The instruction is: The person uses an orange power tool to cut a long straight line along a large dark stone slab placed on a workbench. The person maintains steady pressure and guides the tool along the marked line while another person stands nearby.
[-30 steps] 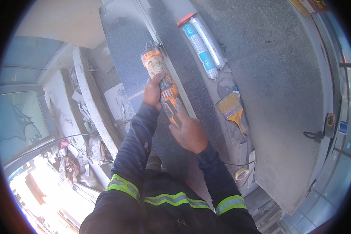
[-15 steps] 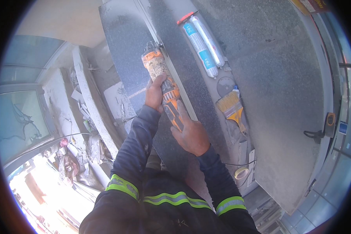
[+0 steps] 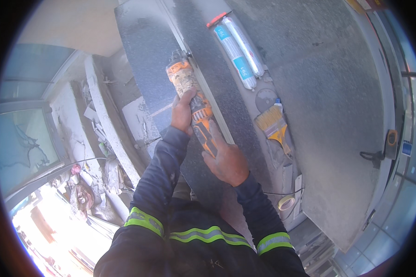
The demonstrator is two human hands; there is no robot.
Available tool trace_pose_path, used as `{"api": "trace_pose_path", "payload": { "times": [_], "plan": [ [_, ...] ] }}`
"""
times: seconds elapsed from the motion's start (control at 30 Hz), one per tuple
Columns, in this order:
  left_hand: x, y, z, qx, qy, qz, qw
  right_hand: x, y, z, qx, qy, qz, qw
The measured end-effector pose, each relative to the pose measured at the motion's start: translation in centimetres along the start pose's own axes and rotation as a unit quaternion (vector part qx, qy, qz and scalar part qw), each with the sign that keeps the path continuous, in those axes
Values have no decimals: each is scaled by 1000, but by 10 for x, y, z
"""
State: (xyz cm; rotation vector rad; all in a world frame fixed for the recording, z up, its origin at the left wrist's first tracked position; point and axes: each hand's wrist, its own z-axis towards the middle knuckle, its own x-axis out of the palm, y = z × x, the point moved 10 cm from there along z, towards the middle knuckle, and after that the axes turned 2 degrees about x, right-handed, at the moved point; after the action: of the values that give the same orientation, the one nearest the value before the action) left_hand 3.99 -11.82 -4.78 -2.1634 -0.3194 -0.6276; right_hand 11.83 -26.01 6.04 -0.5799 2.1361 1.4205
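Observation:
Both my hands hold an orange and black angle grinder (image 3: 201, 114), its body wrapped in worn, light tape towards the head. My left hand (image 3: 182, 111) wraps round the taped middle. My right hand (image 3: 227, 162) grips the rear of the body, with a finger stretched along it. The grinder's head lies against a long pale straightedge strip (image 3: 212, 97) that runs over the dark grey speckled slab (image 3: 148, 60). Whatever disc the head carries is hidden. A haze of pale dust hangs over the slab's far end.
Right of the strip lie two sealant sausage tubes (image 3: 238, 53), a grey cutting disc (image 3: 266, 99) and a yellow paintbrush (image 3: 275, 127). A tape roll (image 3: 286, 203) sits nearer me, beside a dark cable. A tape measure (image 3: 391, 138) rests at the far-right edge. Rubble (image 3: 85, 196) lies at left.
The grinder and both hands have barely shifted, with the grinder's head a touch farther left. The view has moved slightly. My hold on the grinder is the same.

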Motion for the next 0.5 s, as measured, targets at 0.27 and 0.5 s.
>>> {"api": "trace_pose_path", "payload": {
  "times": [0.27, 0.5],
  "plan": [
    [-2, 3, -3, 4, -3, -3, 1000, 3, -6, -3, 65, 45, 18, 997],
    [-3, 6, -7, 5, 2, 4, 1000, 1, -3, -9, 7, -3, 3, 1000]
  ]
}}
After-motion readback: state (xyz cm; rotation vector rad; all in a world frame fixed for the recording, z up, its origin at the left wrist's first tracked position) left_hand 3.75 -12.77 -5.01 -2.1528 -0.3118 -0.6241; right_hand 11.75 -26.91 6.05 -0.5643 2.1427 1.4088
